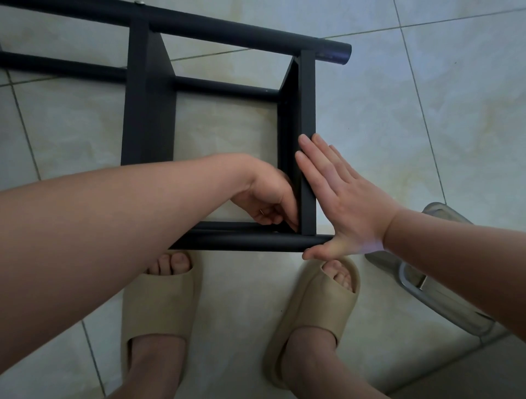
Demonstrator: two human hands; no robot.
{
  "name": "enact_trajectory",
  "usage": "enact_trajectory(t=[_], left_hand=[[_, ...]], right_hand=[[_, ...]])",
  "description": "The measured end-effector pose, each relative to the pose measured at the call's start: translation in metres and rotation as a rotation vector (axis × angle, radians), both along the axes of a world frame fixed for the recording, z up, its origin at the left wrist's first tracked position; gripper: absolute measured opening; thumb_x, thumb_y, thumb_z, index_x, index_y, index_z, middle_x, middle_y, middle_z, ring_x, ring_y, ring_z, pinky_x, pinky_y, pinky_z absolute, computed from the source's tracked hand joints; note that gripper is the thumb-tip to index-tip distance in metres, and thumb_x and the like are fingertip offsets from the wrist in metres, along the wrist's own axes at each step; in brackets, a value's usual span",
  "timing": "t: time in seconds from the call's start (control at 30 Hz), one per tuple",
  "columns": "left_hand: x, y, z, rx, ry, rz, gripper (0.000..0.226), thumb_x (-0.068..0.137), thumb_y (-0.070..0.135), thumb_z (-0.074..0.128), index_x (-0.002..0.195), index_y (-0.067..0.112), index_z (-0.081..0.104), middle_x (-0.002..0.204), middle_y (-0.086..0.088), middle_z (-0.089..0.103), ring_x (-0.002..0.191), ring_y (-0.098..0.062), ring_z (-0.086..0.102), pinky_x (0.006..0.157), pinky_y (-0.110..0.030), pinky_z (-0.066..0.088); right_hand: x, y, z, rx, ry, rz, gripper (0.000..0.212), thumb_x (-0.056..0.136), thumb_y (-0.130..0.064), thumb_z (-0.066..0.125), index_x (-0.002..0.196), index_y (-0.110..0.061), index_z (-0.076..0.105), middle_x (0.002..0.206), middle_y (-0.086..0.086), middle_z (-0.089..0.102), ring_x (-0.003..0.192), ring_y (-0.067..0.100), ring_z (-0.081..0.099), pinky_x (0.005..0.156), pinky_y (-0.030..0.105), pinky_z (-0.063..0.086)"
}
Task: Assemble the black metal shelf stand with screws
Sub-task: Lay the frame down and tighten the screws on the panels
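Observation:
The black metal shelf stand (308,94) lies on its side on the tiled floor, with round tubes and flat shelf panels. My right hand (338,193) presses flat against the outer face of the right panel, its thumb under the end of the near tube (244,242). Inside the frame, my left hand (270,196) has its fingers curled into the corner where that panel meets the near tube. A small metal piece (261,211) glints between the fingers; what it is stays hidden. A screw head (139,2) shows on the far tube.
My feet in beige slippers (159,307) (316,310) stand just below the near tube. A grey translucent object (432,287) lies on the floor at the right. Pale floor tiles (427,114) surround the stand.

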State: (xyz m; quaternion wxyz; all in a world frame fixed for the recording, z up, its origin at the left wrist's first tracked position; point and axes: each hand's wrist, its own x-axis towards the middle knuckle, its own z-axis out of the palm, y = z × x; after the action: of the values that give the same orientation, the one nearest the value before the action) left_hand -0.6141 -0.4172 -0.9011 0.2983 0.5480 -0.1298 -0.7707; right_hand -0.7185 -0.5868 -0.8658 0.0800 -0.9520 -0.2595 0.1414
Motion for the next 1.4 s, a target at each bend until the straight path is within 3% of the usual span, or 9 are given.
enact_trajectory(t=[0.2, 0.37, 0.57, 0.8, 0.97, 1.13, 1.4], left_hand=[[0.0027, 0.0029, 0.0, 0.045, 0.01, -0.015, 0.012, 0.091, 0.016, 0.065, 0.1, 0.016, 0.073, 0.091, 0.003, 0.072, 0.067, -0.011, 0.052, 0.072, -0.025, 0.045], [-0.0037, 0.0025, -0.0036, 0.017, -0.02, 0.018, 0.01, 0.089, 0.01, 0.068, 0.085, 0.018, 0.072, 0.077, 0.003, 0.072, 0.065, -0.01, 0.051, 0.068, -0.023, 0.045], [0.0004, 0.0018, -0.0024, 0.0, -0.014, 0.019, 0.013, 0.087, 0.003, 0.069, 0.09, 0.016, 0.071, 0.07, 0.005, 0.066, 0.065, -0.009, 0.052, 0.067, -0.022, 0.046], [0.0022, 0.0051, -0.0014, 0.033, 0.026, -0.014, 0.013, 0.091, 0.021, 0.066, 0.102, 0.018, 0.073, 0.09, 0.005, 0.073, 0.072, -0.011, 0.055, 0.08, -0.028, 0.048], [-0.0033, 0.0025, -0.0045, 0.008, 0.003, 0.021, 0.009, 0.089, 0.009, 0.068, 0.09, 0.017, 0.072, 0.077, 0.004, 0.071, 0.066, -0.01, 0.053, 0.071, -0.024, 0.048], [0.0003, 0.0027, -0.0039, -0.006, 0.004, 0.032, 0.013, 0.087, 0.004, 0.069, 0.094, 0.015, 0.071, 0.075, 0.004, 0.068, 0.066, -0.009, 0.056, 0.07, -0.023, 0.049], [-0.0027, 0.0038, -0.0031, 0.015, 0.029, -0.007, 0.008, 0.092, 0.014, 0.064, 0.094, 0.016, 0.071, 0.079, 0.005, 0.071, 0.065, -0.01, 0.052, 0.071, -0.024, 0.048]], right_hand=[[-0.0002, 0.0008, 0.0004, -0.01, 0.006, 0.001, 0.136, 0.073, -0.095, 0.042, 0.16, 0.0, -0.003, 0.168, 0.019, -0.011, 0.156, 0.038, -0.007, 0.124, 0.059, 0.015], [-0.0002, 0.0013, 0.0012, -0.017, 0.011, -0.001, 0.137, 0.072, -0.094, 0.045, 0.159, 0.001, -0.002, 0.168, 0.019, -0.01, 0.156, 0.039, -0.007, 0.124, 0.059, 0.015], [-0.0001, 0.0015, 0.0025, -0.019, 0.021, -0.007, 0.137, 0.072, -0.093, 0.046, 0.16, 0.0, -0.003, 0.167, 0.018, -0.012, 0.156, 0.038, -0.008, 0.124, 0.059, 0.014], [0.0003, 0.0016, 0.0028, -0.018, 0.019, -0.007, 0.137, 0.072, -0.093, 0.045, 0.16, 0.0, -0.003, 0.167, 0.019, -0.012, 0.156, 0.039, -0.008, 0.124, 0.06, 0.015], [-0.0002, 0.0018, 0.0025, -0.018, 0.021, -0.007, 0.137, 0.071, -0.093, 0.046, 0.16, 0.0, -0.004, 0.167, 0.018, -0.013, 0.156, 0.038, -0.008, 0.124, 0.059, 0.015], [0.0001, 0.0016, 0.0023, -0.014, 0.02, -0.008, 0.137, 0.072, -0.093, 0.046, 0.16, 0.0, -0.002, 0.168, 0.019, -0.011, 0.156, 0.039, -0.007, 0.124, 0.06, 0.015], [0.0, 0.0019, 0.0025, -0.015, 0.018, -0.01, 0.137, 0.072, -0.093, 0.047, 0.159, 0.001, -0.002, 0.168, 0.02, -0.009, 0.156, 0.039, -0.007, 0.124, 0.059, 0.015]])
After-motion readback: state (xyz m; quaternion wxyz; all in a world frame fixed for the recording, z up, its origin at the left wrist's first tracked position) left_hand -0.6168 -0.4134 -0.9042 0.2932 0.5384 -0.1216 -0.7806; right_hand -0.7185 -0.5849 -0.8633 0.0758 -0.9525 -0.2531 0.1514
